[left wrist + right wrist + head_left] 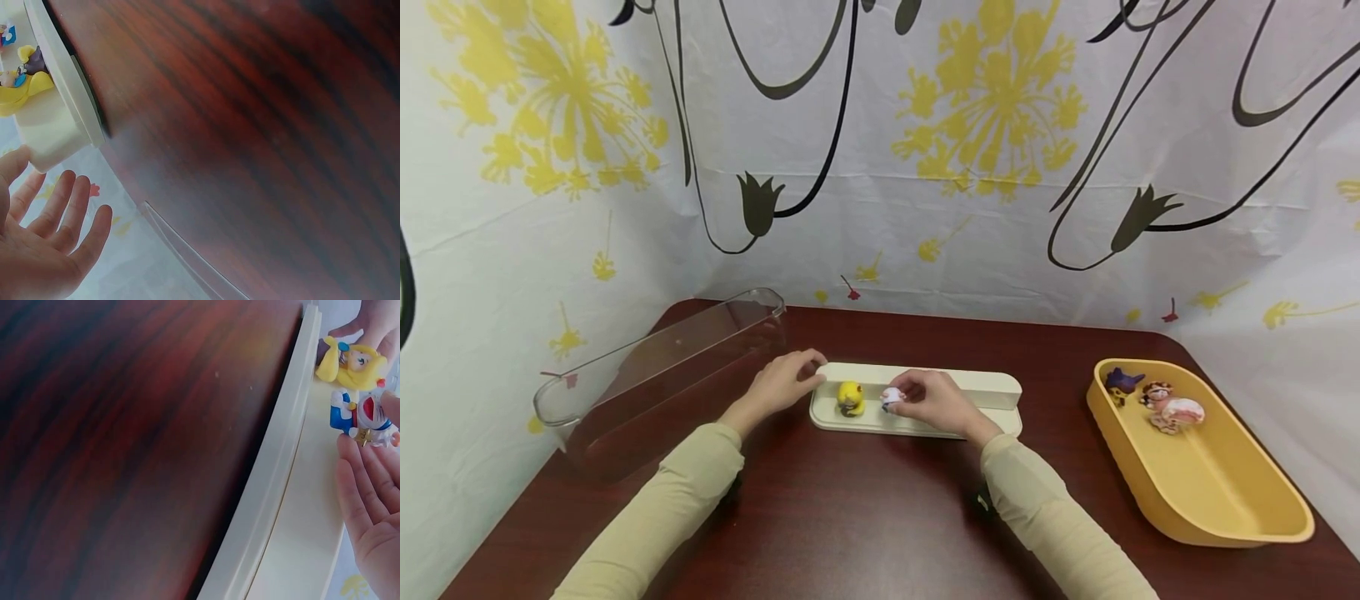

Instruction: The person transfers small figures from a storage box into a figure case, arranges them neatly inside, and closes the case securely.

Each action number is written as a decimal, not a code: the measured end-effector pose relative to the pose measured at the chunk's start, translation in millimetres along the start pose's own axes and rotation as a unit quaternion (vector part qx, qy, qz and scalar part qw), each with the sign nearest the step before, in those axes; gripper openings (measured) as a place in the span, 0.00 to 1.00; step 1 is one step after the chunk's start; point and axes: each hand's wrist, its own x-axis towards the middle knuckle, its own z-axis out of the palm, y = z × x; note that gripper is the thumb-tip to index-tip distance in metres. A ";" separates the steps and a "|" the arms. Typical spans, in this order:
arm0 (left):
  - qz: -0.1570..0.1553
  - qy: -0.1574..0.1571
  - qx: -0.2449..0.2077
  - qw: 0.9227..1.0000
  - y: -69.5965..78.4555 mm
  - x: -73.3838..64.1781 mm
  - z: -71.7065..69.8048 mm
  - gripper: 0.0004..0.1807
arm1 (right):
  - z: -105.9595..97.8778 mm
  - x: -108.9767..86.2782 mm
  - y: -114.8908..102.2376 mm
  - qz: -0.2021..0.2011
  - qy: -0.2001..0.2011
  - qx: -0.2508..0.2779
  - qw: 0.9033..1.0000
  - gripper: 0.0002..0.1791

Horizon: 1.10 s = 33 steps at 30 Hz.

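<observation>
A cream two-level display base lies across the middle of the table. A yellow-haired figurine stands on its lower step near the left end. Just right of it, my right hand pinches a small blue-and-white cat figurine between thumb and fingers, at the lower step. Its red mouth and gold bell show in the right wrist view. My left hand is at the base's left end, fingers loosely spread, with the thumb at or very near the corner; contact is hard to tell.
A clear plastic cover rests on the table at the left. To the right, a yellow tray contains a dark purple figurine and a pink-and-white one, with a brown-patterned piece beside it. Patterned cloth hangs behind the table.
</observation>
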 end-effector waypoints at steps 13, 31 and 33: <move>0.001 0.000 -0.003 1.000 0.2 0.3 0.2 0.12 | 11.6 0.5 -1.4 0.013 0.014 -0.030 0.999 0.13; -0.009 -0.003 -0.002 1.000 1.2 1.6 -1.3 0.12 | 15.8 3.9 -3.2 0.019 0.014 -0.058 0.998 0.13; -0.006 -0.002 -0.001 1.000 1.2 1.7 -1.6 0.12 | 15.8 4.3 -3.9 0.018 0.015 -0.062 0.998 0.13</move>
